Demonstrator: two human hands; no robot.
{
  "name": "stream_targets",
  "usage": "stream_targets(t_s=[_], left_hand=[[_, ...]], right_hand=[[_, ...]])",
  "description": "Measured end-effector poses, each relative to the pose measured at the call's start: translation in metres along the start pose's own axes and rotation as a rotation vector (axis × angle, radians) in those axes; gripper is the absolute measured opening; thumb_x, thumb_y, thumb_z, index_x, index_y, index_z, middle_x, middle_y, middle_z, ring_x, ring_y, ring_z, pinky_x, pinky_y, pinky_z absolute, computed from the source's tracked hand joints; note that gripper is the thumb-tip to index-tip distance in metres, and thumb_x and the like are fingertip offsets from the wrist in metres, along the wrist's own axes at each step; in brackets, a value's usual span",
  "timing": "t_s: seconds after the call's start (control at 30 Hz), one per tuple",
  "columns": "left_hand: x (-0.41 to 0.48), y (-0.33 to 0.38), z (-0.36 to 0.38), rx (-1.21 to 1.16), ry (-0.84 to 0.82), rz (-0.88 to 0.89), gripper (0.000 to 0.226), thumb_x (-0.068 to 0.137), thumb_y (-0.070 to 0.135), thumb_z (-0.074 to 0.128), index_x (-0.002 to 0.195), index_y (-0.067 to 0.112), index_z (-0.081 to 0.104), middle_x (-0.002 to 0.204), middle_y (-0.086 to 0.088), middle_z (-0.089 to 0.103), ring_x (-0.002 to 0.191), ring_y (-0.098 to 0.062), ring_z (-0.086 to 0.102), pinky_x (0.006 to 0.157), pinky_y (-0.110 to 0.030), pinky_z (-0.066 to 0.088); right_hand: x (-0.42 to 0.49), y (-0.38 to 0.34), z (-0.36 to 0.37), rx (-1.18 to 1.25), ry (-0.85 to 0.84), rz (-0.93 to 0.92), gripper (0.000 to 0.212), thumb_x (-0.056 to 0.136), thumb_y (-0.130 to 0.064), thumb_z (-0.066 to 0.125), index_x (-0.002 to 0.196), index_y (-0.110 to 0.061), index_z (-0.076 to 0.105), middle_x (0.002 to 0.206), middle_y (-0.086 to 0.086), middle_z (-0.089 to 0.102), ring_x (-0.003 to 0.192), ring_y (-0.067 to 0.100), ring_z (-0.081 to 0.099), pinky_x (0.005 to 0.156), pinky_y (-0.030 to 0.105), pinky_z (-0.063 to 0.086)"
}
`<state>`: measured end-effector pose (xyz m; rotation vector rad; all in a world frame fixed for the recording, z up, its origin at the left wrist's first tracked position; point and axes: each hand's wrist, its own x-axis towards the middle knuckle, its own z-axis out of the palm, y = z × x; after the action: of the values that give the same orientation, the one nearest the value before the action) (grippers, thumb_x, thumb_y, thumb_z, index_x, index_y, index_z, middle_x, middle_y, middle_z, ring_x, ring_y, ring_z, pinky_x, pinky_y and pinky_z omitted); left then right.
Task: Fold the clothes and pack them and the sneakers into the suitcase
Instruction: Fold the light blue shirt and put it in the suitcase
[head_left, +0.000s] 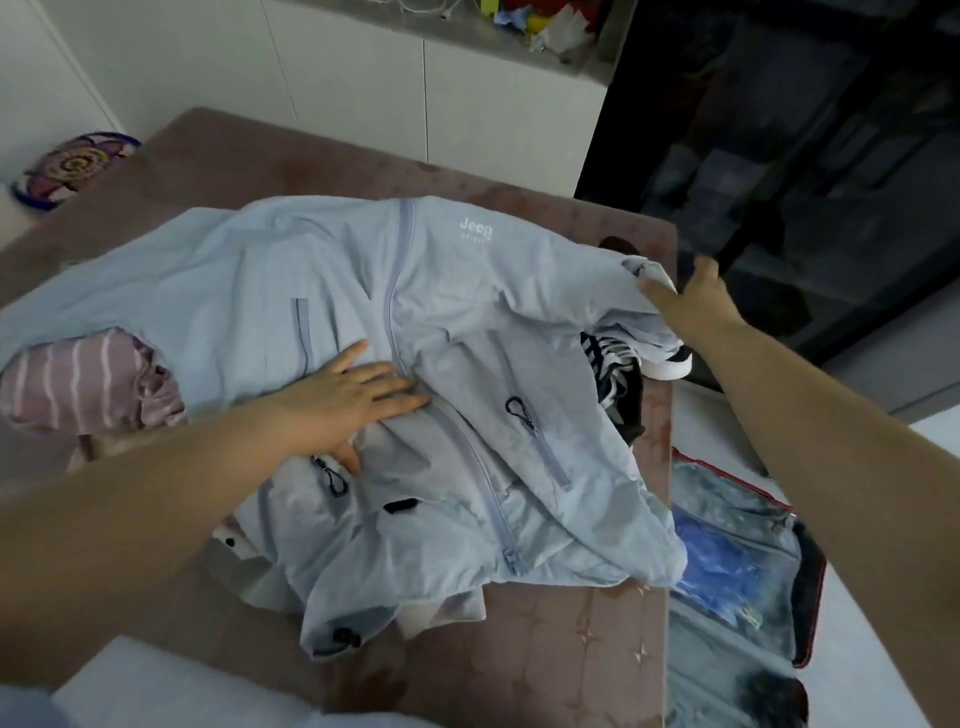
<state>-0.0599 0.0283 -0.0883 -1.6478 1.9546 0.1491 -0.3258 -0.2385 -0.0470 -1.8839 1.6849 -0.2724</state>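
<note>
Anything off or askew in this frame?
Yes: the blue jacket is draped over the sneakers on the right, so that side bulges instead of lying flat. The striped garment sits bunched at left, unfolded.

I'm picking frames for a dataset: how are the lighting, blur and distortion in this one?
In the head view, light falls soft and even on the light blue jacket. The head view's wide lens stretches things near the frame's edges. In the head view the right hand gripping it is smeared by motion, while the left hand is sharper.

Bed (545, 670) — jacket (291, 280), sneakers (623, 374)
</note>
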Motion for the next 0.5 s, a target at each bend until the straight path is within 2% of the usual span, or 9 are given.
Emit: stream_targets(t_s=[0.07, 0.1, 0.2, 0.27, 0.33, 0.4, 0.43, 0.47, 0.5], left_hand=[[0.002, -0.002, -0.001, -0.003, -0.023, -0.01, 0.12, 0.071, 0.069, 0.056, 0.112, 0.039, -0.053, 0.157, 0.007, -0.008, 0.145, -0.016, -0.009, 0.094, -0.037, -0.039], [0.002, -0.002, -0.001, -0.019, -0.047, -0.012, 0.12, 0.071, 0.068, 0.058, 0.119, 0.04, -0.047, 0.157, 0.007, -0.007, 0.145, -0.016, -0.009, 0.097, -0.039, -0.036], [0.003, 0.006, -0.02, -0.075, -0.169, -0.011, 0.116, 0.065, 0.066, 0.066, 0.146, 0.036, -0.011, 0.157, 0.007, 0.004, 0.145, -0.016, 0.002, 0.111, -0.045, -0.017], [0.003, 0.01, -0.047, -0.265, -0.167, -0.04, 0.098, 0.066, 0.067, 0.065, 0.146, 0.034, 0.019, 0.15, 0.008, 0.03, 0.14, -0.014, 0.022, 0.113, -0.041, -0.01], [0.008, 0.012, -0.078, -0.602, 0.049, -0.08, 0.071, 0.077, 0.054, 0.063, 0.138, 0.028, 0.038, 0.139, 0.007, 0.045, 0.13, -0.017, 0.038, 0.113, -0.03, 0.001], [0.02, 0.01, -0.106, -0.816, 0.492, -0.06, 0.062, 0.083, 0.036, 0.065, 0.138, 0.019, 0.04, 0.139, -0.001, 0.047, 0.126, -0.021, 0.044, 0.109, -0.027, 0.019], [0.028, 0.011, -0.118, -0.859, 0.655, -0.04, 0.062, 0.084, 0.028, 0.067, 0.138, 0.016, 0.04, 0.139, -0.003, 0.047, 0.127, -0.022, 0.043, 0.106, -0.026, 0.024], [0.034, 0.014, -0.13, -0.853, 0.731, -0.026, 0.063, 0.082, 0.022, 0.07, 0.138, 0.015, 0.041, 0.137, -0.004, 0.048, 0.126, -0.022, 0.042, 0.103, -0.026, 0.026], [0.043, 0.016, -0.137, -0.816, 0.722, -0.011, 0.061, 0.079, 0.019, 0.072, 0.135, 0.017, 0.046, 0.13, -0.003, 0.053, 0.122, -0.022, 0.044, 0.099, -0.025, 0.029]], right_hand=[[0.001, 0.006, 0.007, 0.062, -0.101, 0.114, 0.088, 0.083, -0.045, 0.064, 0.144, -0.006, 0.014, 0.141, 0.018, 0.037, 0.123, 0.037, 0.044, 0.087, 0.041, 0.039], [0.0, 0.01, 0.01, 0.054, -0.147, 0.121, 0.091, 0.081, -0.043, 0.068, 0.145, -0.007, 0.014, 0.139, 0.017, 0.04, 0.121, 0.036, 0.046, 0.084, 0.04, 0.04], [0.002, 0.016, 0.012, 0.05, -0.077, -0.006, 0.073, 0.08, -0.028, 0.071, 0.139, -0.007, 0.035, 0.125, 0.015, 0.053, 0.11, 0.032, 0.053, 0.083, 0.035, 0.042], [-0.004, 0.008, 0.006, 0.121, 0.048, -0.129, 0.051, 0.083, -0.014, 0.065, 0.131, -0.01, 0.049, 0.111, 0.009, 0.058, 0.096, 0.025, 0.056, 0.076, 0.028, 0.042], [-0.023, -0.011, 0.002, 0.248, 0.097, -0.276, 0.047, 0.082, -0.007, 0.062, 0.127, -0.015, 0.051, 0.102, 0.0, 0.058, 0.086, 0.018, 0.056, 0.067, 0.022, 0.045], [-0.06, -0.034, 0.004, 0.359, 0.073, -0.448, 0.053, 0.078, -0.004, 0.066, 0.124, -0.021, 0.048, 0.088, -0.01, 0.057, 0.075, 0.01, 0.057, 0.057, 0.014, 0.046], [-0.081, -0.042, 0.009, 0.367, 0.043, -0.534, 0.055, 0.076, -0.005, 0.069, 0.123, -0.023, 0.047, 0.082, -0.013, 0.055, 0.072, 0.01, 0.057, 0.057, 0.016, 0.047], [-0.101, -0.047, 0.015, 0.347, 0.009, -0.62, 0.056, 0.075, -0.007, 0.071, 0.123, -0.022, 0.045, 0.079, -0.013, 0.055, 0.072, 0.013, 0.059, 0.06, 0.022, 0.049], [-0.117, -0.048, 0.021, 0.322, -0.023, -0.694, 0.056, 0.076, -0.009, 0.071, 0.124, -0.02, 0.044, 0.078, -0.012, 0.054, 0.073, 0.017, 0.061, 0.064, 0.029, 0.05]])
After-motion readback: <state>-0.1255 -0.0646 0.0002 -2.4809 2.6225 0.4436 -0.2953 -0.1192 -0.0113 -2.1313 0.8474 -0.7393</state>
